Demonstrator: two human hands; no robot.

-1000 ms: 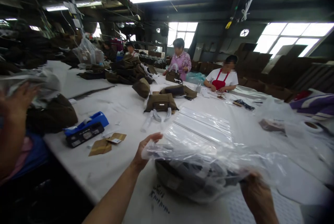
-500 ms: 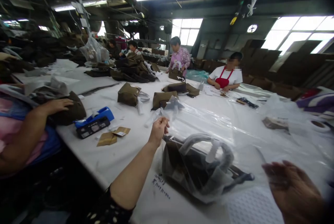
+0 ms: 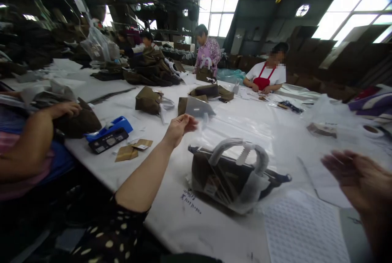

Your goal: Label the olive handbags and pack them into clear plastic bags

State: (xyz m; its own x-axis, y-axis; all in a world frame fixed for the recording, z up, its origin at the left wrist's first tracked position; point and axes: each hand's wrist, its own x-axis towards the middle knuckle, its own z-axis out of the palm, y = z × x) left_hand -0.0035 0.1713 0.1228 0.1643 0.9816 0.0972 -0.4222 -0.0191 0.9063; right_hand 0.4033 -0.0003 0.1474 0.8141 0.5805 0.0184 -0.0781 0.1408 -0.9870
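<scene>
A dark handbag [image 3: 226, 177] with wrapped handles stands upright on the white table, clear plastic around its lower part. Beyond its left end, my left hand [image 3: 181, 129] is raised with thumb and fingertips pressed together; whatever thin thing may be between them cannot be made out. My right hand [image 3: 358, 177], blurred by motion, is lifted to the right of the handbag with its fingers apart and nothing visible in it. White textured sheets [image 3: 301, 228] lie below, between that hand and the handbag. Shiny clear film [image 3: 245, 126] lies behind the handbag.
A blue tape dispenser [image 3: 108, 132] and brown tags [image 3: 131, 150] lie left. Olive bags [image 3: 148, 100] stand farther back, near a dark pile [image 3: 150, 69]. Another person's hand [image 3: 65, 110] rests on a bag at left. A tape roll [image 3: 372, 130] lies right; people work across the table.
The plastic that stretched over the handbag and up to my left hand now sits lower around it. My right hand has risen, uncovering more of the sheets. The view has tilted down.
</scene>
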